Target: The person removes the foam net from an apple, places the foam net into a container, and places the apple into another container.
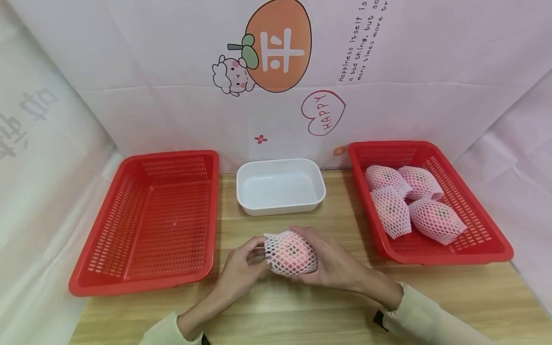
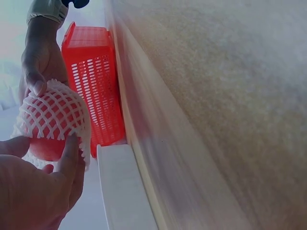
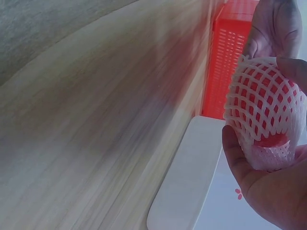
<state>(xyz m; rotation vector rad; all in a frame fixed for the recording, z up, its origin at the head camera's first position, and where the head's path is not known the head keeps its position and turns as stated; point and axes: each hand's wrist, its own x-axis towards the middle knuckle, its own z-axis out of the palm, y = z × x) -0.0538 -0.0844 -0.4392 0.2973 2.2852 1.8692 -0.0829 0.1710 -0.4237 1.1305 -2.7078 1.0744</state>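
Note:
A round red fruit (image 1: 295, 251) in a white foam net (image 3: 261, 96) is held up between both hands over the table. My right hand (image 1: 325, 258) grips it from the right, its fingers and thumb curled around the netted side. From the left, my left hand (image 1: 241, 263) pinches the loose open end of the net with thumb and fingers. In the left wrist view, bare red skin of the fruit (image 2: 47, 149) shows below the net's edge, between the left thumb and fingers.
A red basket (image 1: 478, 215) on the right holds several netted fruits (image 1: 437, 220). On the left stands another red basket (image 1: 213, 215) with nothing in it. Between them, a white tray (image 1: 282, 209) sits at the back of the wooden table (image 1: 302, 316), against a printed cloth (image 1: 172, 115).

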